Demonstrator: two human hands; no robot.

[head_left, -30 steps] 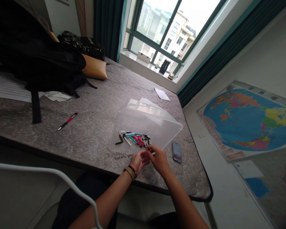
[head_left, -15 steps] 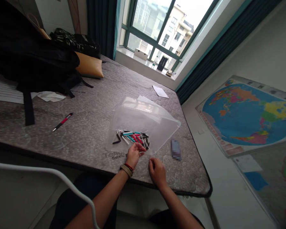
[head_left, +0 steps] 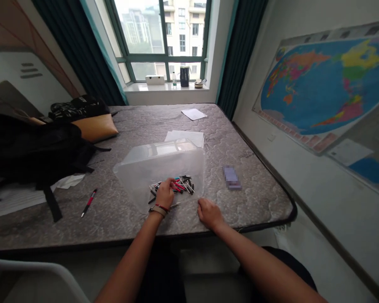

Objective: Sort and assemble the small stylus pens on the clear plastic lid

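The right hand [head_left: 209,213] is seen resting on the mattress [head_left: 139,122] near its front edge, fingers loosely curled, with nothing in its grasp. A second ago it was joined with the other hand over a small piece; it has since been drawn back and set down apart. The left hand [head_left: 165,192], marked by a wristband [head_left: 158,208], has been moved forward onto the pile of small pen-like pieces [head_left: 180,186] and is laid over the pile's near left part. Its fingers are bent downward; whether a piece is pinched cannot be told, since the fingertips are covered by the back of the hand. From this it is judged that one piece has been dealt with and another is being sought.

The pile lies on the near part of a clear plastic lid or tray [head_left: 164,162], whose exact form is hard to make out through its transparency. A lone piece [head_left: 174,205] lies just beside the left wrist. A red-and-black pen [head_left: 89,202] is noted well apart to the left. A blurred flat item [head_left: 230,177] lies to the right. Farther back, sheets of paper [head_left: 185,136], a black bag [head_left: 34,149] cut off at the left edge, and the window sill [head_left: 167,86] are recorded.
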